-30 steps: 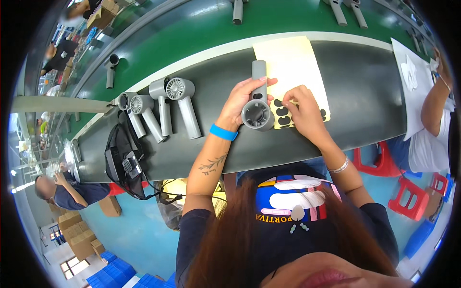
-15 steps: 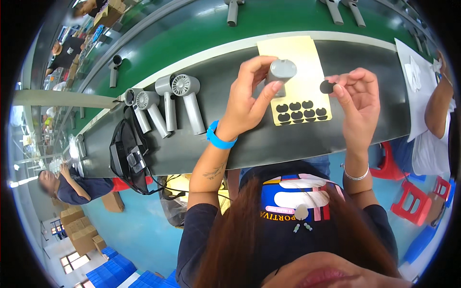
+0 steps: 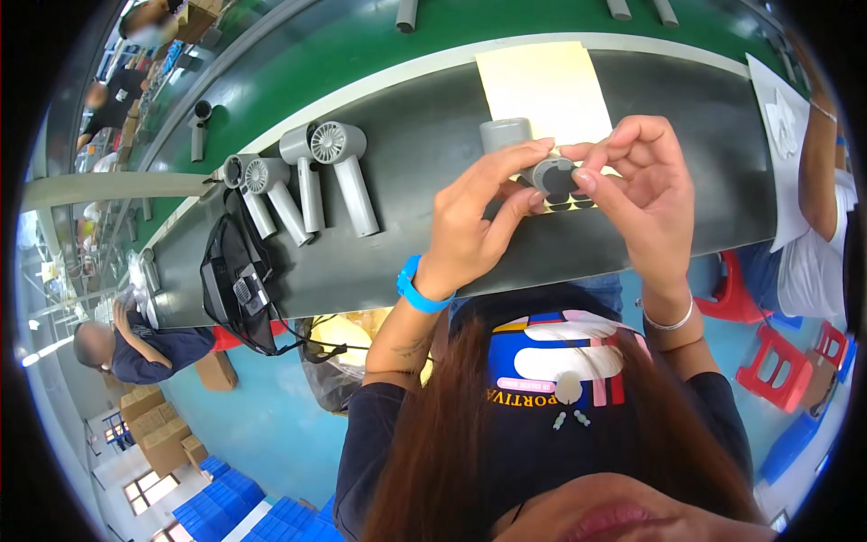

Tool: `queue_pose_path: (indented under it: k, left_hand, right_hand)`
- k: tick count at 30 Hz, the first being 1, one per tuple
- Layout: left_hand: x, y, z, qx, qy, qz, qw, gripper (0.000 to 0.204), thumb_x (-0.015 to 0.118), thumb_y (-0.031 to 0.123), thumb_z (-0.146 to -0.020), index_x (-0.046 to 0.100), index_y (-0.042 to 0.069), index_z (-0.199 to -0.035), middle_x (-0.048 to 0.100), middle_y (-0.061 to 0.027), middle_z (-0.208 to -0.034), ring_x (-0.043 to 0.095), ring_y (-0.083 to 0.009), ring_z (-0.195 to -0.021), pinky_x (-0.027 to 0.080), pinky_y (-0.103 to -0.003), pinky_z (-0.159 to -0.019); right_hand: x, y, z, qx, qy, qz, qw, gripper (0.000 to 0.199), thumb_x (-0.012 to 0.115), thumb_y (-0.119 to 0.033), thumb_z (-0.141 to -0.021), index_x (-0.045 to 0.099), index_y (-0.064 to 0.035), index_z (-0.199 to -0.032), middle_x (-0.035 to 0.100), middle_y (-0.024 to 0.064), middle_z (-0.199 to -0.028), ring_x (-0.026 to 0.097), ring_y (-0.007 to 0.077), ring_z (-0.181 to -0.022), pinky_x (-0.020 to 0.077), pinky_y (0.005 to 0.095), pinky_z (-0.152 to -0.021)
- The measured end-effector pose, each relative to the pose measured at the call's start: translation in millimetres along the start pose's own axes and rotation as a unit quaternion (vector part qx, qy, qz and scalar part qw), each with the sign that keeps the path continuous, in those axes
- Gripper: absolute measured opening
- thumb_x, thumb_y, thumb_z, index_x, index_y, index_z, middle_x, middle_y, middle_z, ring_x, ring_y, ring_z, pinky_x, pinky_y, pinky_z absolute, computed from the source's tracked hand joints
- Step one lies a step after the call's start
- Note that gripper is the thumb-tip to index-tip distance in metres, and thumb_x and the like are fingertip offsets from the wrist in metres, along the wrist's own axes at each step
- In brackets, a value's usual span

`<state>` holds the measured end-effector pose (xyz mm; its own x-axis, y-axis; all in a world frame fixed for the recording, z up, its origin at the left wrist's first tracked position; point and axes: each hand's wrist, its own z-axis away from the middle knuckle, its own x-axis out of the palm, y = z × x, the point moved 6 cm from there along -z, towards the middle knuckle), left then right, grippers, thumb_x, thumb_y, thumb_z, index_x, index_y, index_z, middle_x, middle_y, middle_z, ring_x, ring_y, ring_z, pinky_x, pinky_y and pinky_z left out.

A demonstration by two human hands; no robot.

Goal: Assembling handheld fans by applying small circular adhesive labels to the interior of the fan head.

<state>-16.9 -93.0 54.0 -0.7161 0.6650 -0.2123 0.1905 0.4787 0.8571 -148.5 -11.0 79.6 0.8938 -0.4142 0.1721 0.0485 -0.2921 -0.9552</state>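
Observation:
My left hand (image 3: 471, 215) is closed round a grey handheld fan (image 3: 506, 135), tilted so that the round end of its handle faces me. Against that end lies a black round sticker (image 3: 559, 182), its edge pinched between the thumb and finger of my right hand (image 3: 652, 194). Both hands meet over the lower part of a pale yellow sticker sheet (image 3: 546, 86). More black stickers show on the sheet below my fingers, partly hidden by them.
Several grey handheld fans (image 3: 348, 172) lie to the left on the dark table (image 3: 397, 262). A black mesh bag (image 3: 237, 271) with cables hangs at the table's edge. Beyond runs a green conveyor belt (image 3: 506, 18) carrying more fans. Another person's arm (image 3: 820, 172) is at the right.
My right hand has moved left with the black sticker, bringing it onto the handle end. My left hand has turned the fan and brought it closer to my right hand.

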Motion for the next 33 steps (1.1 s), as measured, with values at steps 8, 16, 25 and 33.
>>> queue_pose_path:
  k: [8, 16, 25, 33]
  left_hand:
    - [0.5, 2.2, 1.8, -0.021, -0.004, 0.047, 0.999, 0.036, 0.063, -0.007, -0.079, 0.061, 0.000, -0.114, 0.060, -0.0155, -0.115, 0.065, -0.0169, -0.081, 0.055, -0.026, -0.069]
    - [3.4, -1.4, 5.1, -0.053, 0.004, 0.109, 0.993, 0.035, 0.064, -0.001, -0.081, 0.061, 0.001, -0.116, 0.060, -0.0148, -0.116, 0.063, -0.0154, -0.083, 0.055, -0.027, -0.072]
    - [3.5, 4.0, 2.7, -0.041, -0.008, 0.080, 0.996, 0.034, 0.063, -0.001, -0.082, 0.061, 0.001, -0.116, 0.060, -0.0144, -0.115, 0.063, -0.0155, -0.083, 0.055, -0.028, -0.075]
    - [5.2, 1.7, 4.1, -0.045, 0.004, 0.107, 0.993, 0.031, 0.061, -0.002, -0.083, 0.062, 0.000, -0.114, 0.060, -0.0157, -0.115, 0.063, -0.0159, -0.085, 0.056, -0.029, -0.075]
  right_hand:
    - [-0.8, -2.0, 4.5, 0.037, -0.002, -0.004, 0.999, 0.031, 0.060, 0.011, -0.080, 0.043, -0.0029, -0.103, 0.059, 0.0079, -0.085, 0.060, 0.0200, -0.100, 0.0501, 0.0242, -0.077]
    - [-1.0, -1.5, 6.9, 0.040, 0.001, 0.004, 0.999, 0.031, 0.060, 0.011, -0.080, 0.043, -0.0026, -0.102, 0.059, 0.0087, -0.085, 0.061, 0.0197, -0.099, 0.0504, 0.0250, -0.080]
    - [-2.4, -1.1, 7.3, 0.040, 0.002, 0.015, 0.999, 0.031, 0.061, 0.010, -0.080, 0.042, -0.0029, -0.101, 0.059, 0.0089, -0.086, 0.061, 0.0198, -0.098, 0.0511, 0.0251, -0.079]
    - [-2.1, -2.2, 7.1, 0.039, 0.001, 0.023, 0.999, 0.030, 0.061, 0.010, -0.080, 0.043, -0.0027, -0.099, 0.059, 0.0090, -0.087, 0.061, 0.0188, -0.097, 0.0525, 0.0242, -0.077]
